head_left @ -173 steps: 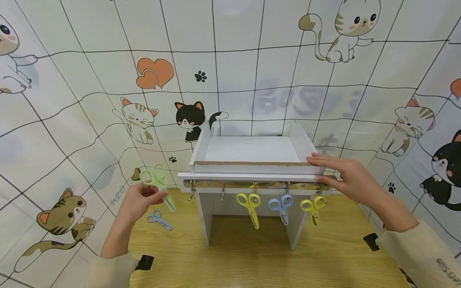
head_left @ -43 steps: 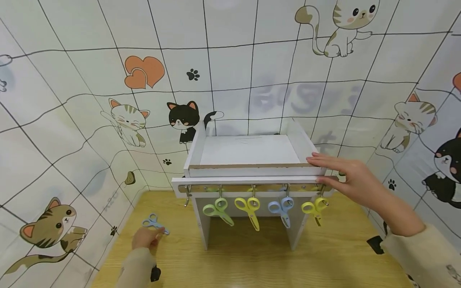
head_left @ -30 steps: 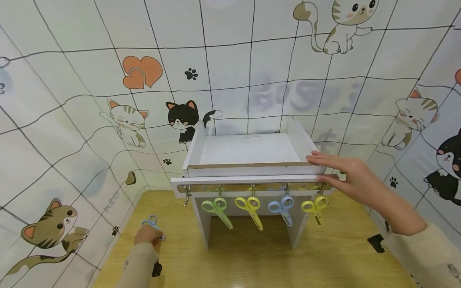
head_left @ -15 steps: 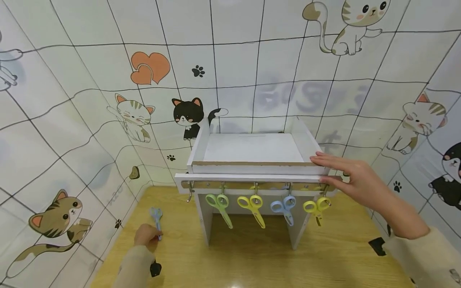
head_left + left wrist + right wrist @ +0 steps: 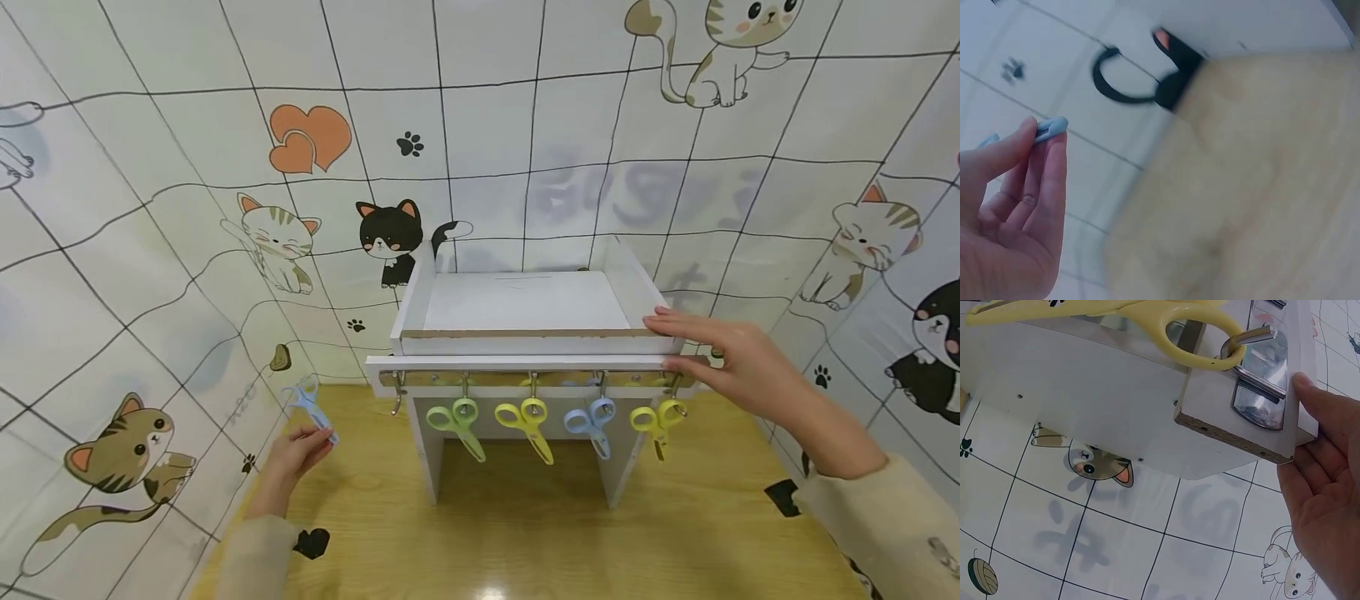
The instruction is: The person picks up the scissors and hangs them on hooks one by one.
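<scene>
Blue scissors (image 5: pixel 321 419) are pinched between the thumb and fingertips of my left hand (image 5: pixel 288 458), raised left of a small white shelf unit (image 5: pixel 525 363), handles pointing up and away. In the left wrist view, a light blue end of the scissors (image 5: pixel 1054 127) shows at the fingertips. My right hand (image 5: pixel 742 362) holds the unit's right front corner, thumb on the front rail and fingers over the tray's edge. Green scissors (image 5: pixel 462 429), yellow scissors (image 5: pixel 528 425), another blue pair (image 5: pixel 594 429) and another yellow pair (image 5: pixel 660 423) hang from hooks along the rail.
The leftmost hook (image 5: pixel 398 398) holds nothing. The unit stands on a wood-grain table (image 5: pixel 525 542), its side panels leaving an open space beneath. A wall covering (image 5: pixel 495 133) with cats and grid lines surrounds the table at the back and sides.
Green scissors, earlier in my left hand, now hang on a hook. My left hand reached down, took the blue scissors off the table and lifted them. My right hand stays at the corner.
</scene>
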The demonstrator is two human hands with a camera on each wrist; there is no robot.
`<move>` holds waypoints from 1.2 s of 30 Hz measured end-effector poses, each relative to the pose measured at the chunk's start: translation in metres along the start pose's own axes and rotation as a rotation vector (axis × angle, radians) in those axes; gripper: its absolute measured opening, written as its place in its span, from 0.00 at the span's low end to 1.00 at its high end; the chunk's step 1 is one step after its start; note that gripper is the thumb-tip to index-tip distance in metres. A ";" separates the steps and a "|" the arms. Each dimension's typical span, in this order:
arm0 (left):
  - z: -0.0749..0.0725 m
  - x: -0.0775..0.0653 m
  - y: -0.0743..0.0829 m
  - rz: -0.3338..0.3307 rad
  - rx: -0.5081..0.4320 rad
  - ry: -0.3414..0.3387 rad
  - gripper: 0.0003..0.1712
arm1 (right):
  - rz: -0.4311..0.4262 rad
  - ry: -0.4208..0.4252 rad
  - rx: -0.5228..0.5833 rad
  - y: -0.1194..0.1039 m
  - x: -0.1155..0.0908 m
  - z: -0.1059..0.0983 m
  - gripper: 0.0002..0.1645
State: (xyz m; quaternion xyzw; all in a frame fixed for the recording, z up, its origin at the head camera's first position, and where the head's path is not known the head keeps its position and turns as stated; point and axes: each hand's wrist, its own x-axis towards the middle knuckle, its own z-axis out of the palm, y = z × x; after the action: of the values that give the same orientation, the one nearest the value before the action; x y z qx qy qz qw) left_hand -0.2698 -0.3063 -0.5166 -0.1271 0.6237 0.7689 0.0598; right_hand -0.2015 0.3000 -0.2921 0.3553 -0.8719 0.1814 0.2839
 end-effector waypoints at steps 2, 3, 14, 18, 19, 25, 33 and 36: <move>0.010 -0.008 0.019 0.052 -0.026 -0.036 0.10 | -0.001 0.003 0.003 0.000 0.001 -0.001 0.40; 0.015 -0.013 0.027 0.077 -0.029 -0.058 0.11 | -0.002 0.003 0.006 0.001 0.001 -0.001 0.40; 0.056 -0.074 0.067 0.398 0.124 -0.328 0.14 | -0.031 0.016 0.003 0.002 -0.002 0.002 0.41; 0.068 -0.091 0.071 0.465 0.160 -0.423 0.16 | -0.027 0.021 -0.001 0.002 0.000 0.001 0.41; 0.070 -0.095 0.071 0.471 0.174 -0.440 0.16 | -0.025 0.021 -0.002 0.002 0.000 0.001 0.41; 0.083 -0.110 0.065 0.498 0.273 -0.559 0.17 | -0.024 0.022 -0.001 0.002 0.001 0.000 0.41; 0.099 -0.113 0.047 0.512 0.265 -0.681 0.04 | -0.023 0.023 0.000 0.001 0.001 0.000 0.41; 0.102 -0.111 0.040 0.514 0.278 -0.683 0.08 | -0.018 0.023 -0.008 0.001 0.001 0.001 0.41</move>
State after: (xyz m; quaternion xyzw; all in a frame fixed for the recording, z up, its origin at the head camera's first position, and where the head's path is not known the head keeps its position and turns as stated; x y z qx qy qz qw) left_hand -0.1855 -0.2082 -0.4300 0.3023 0.6770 0.6655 0.0858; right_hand -0.2035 0.2998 -0.2920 0.3599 -0.8661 0.1796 0.2967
